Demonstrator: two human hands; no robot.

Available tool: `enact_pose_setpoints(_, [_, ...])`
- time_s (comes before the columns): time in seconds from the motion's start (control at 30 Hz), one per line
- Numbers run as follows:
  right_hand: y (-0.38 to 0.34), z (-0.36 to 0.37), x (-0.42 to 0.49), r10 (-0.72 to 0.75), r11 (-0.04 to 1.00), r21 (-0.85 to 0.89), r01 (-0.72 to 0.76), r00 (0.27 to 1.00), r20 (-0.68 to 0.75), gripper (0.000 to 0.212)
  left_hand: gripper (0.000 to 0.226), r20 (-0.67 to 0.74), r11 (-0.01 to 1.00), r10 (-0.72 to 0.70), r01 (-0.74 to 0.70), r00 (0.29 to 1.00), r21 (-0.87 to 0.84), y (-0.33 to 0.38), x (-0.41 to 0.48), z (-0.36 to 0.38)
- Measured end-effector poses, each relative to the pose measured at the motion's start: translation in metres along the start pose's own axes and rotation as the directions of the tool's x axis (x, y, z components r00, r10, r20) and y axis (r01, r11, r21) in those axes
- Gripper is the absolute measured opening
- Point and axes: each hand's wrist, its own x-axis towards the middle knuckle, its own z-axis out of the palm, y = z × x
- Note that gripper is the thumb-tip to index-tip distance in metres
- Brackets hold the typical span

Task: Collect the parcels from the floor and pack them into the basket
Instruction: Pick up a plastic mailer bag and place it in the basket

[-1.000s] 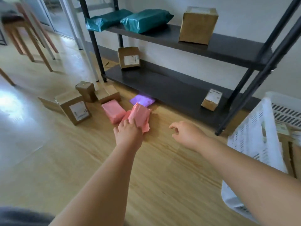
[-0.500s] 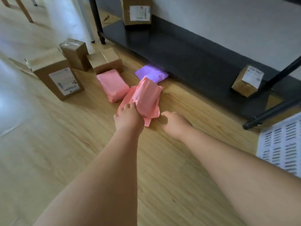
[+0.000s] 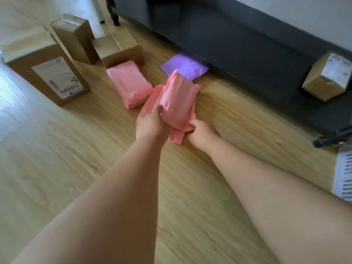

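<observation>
A pink plastic-wrapped parcel (image 3: 178, 101) sits on the wooden floor, lying over another flat pink parcel (image 3: 150, 104). My left hand (image 3: 151, 123) grips its near left edge, thumb on top. My right hand (image 3: 202, 133) holds its near right corner from below. A second bulky pink parcel (image 3: 129, 83) lies just to the left. A purple parcel (image 3: 183, 66) lies behind, half under the dark shelf. The white basket (image 3: 344, 174) shows only as a slatted wall at the right edge.
Three brown cardboard boxes stand at the left: a labelled one (image 3: 47, 71), a tall one (image 3: 75, 36) and a low one (image 3: 120, 49). A small labelled box (image 3: 327, 76) sits on the dark bottom shelf (image 3: 238, 40). A black shelf foot (image 3: 331, 139) sticks out near the basket.
My view has dropped closer to the floor. My right hand moved left and took hold of the pink parcel's near right corner; my left hand keeps its grip.
</observation>
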Motion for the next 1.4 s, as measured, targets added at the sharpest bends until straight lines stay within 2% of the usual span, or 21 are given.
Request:
enact_pose_setpoints(0.13, [0.003, -0.004, -0.007, -0.010, 1.000, 0.013, 0.010, 0.999, -0.044, 0.048, 0.043, -0.063, 0.998, -0.002, -0.002, 0.998, -0.059, 0.006, 0.000, 0.005])
enact_pose_setpoints(0.3, [0.006, -0.018, -0.026, -0.001, 1.000, 0.006, 0.001, 0.991, -0.137, 0.032, 0.021, -0.084, 0.998, -0.031, 0.027, 0.996, -0.053, 0.019, -0.009, 0.001])
enact_pose_setpoints(0.5, [0.026, -0.048, -0.074, 0.030, 1.000, 0.000, -0.031, 0.963, -0.270, 0.019, 0.019, -0.049, 0.969, -0.066, 0.052, 0.997, -0.243, 0.051, -0.052, -0.009])
enact_pose_setpoints(0.67, [0.051, -0.072, -0.132, 0.056, 0.996, -0.041, -0.074, 0.940, -0.338, 0.017, 0.027, 0.009, 0.925, -0.075, 0.073, 0.997, -0.374, 0.073, -0.122, -0.005])
enact_pose_setpoints(0.83, [0.080, -0.084, -0.194, 0.119, 0.991, -0.004, -0.131, 0.914, -0.389, 0.019, 0.026, 0.046, 0.909, -0.044, 0.059, 0.998, -0.413, 0.090, -0.185, -0.007])
enact_pose_setpoints(0.9, [0.090, -0.085, -0.217, 0.110, 0.994, 0.030, -0.107, 0.907, -0.407, 0.019, 0.026, 0.047, 0.913, -0.034, 0.050, 0.998, -0.406, 0.091, -0.208, -0.011])
enact_pose_setpoints(1.0, [0.104, -0.084, -0.250, 0.118, 0.990, 0.121, -0.076, 0.910, -0.397, 0.015, 0.027, 0.089, 0.913, -0.039, 0.071, 0.995, -0.401, 0.087, -0.237, -0.016])
enact_pose_setpoints(1.13, [0.131, -0.069, -0.290, 0.201, 0.921, 0.385, -0.063, 0.923, -0.329, 0.018, 0.025, 0.188, 0.920, -0.046, 0.115, 0.981, -0.375, 0.077, -0.278, -0.010])
enact_pose_setpoints(1.27, [0.159, -0.052, -0.327, 0.283, 0.869, 0.480, -0.124, 0.919, -0.275, 0.020, 0.021, 0.299, 0.883, -0.070, 0.198, 0.952, -0.425, 0.065, -0.319, 0.013])
enact_pose_setpoints(1.4, [0.187, -0.026, -0.361, 0.375, 0.759, 0.617, -0.208, 0.914, -0.153, 0.017, 0.024, 0.377, 0.847, -0.103, 0.280, 0.920, -0.452, 0.051, -0.364, 0.036])
